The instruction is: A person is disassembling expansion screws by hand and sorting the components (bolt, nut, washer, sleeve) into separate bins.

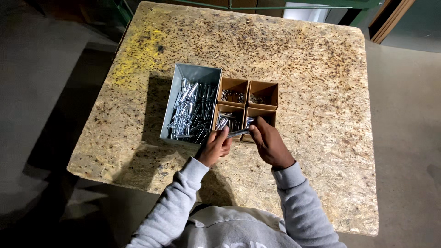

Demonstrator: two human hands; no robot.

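chipboard table (321, 92) | grey tray (195, 73) left, brown boxes (264, 87) right | hands hold bolt (238, 133)

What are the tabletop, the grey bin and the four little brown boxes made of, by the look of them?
The tabletop looks like strand board: pressed wood flakes, rough and unpainted. The grey bin seems to be sheet metal, with a dull, smooth sheen and thin straight walls. The four small brown boxes look like plain matt cardboard. The bolt between the left hand and right hand shines like bright plated steel.

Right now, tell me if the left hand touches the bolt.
Touching: the head view shows the left hand fingertips on the bolt, whose other end the right hand holds.
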